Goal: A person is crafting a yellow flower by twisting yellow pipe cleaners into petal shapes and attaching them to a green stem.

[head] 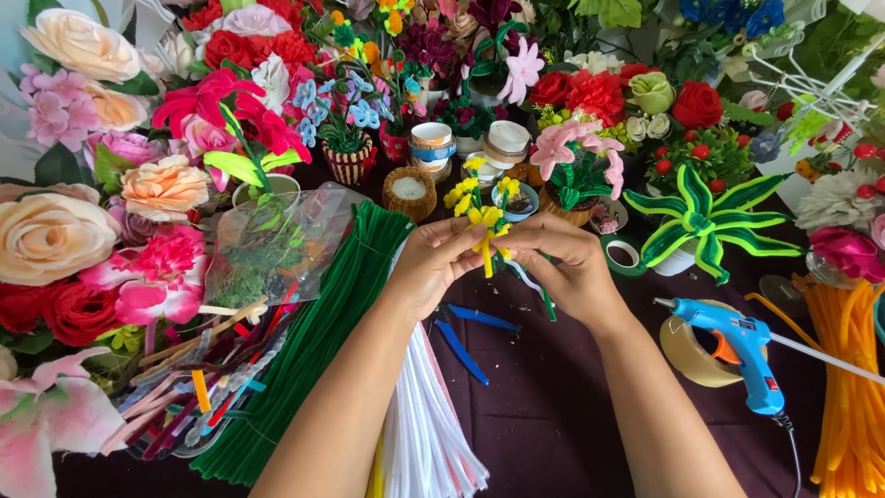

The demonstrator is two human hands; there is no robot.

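Observation:
My left hand (433,263) and my right hand (562,263) meet at the middle of the view, both pinching a small yellow pipe-cleaner flower (485,226) with a green stem (546,300) that trails down under the right palm. The flower's yellow petals stick up between the fingertips. Below the hands, blue-handled pliers (466,337) lie on the dark purple tablecloth (544,415).
A bundle of green pipe cleaners (313,341) and white ones (424,433) lie left of centre. A blue glue gun (737,346) rests on a tape roll (693,355) at right, beside orange pipe cleaners (853,387). Artificial flowers and small potted pipe-cleaner plants crowd the back and left.

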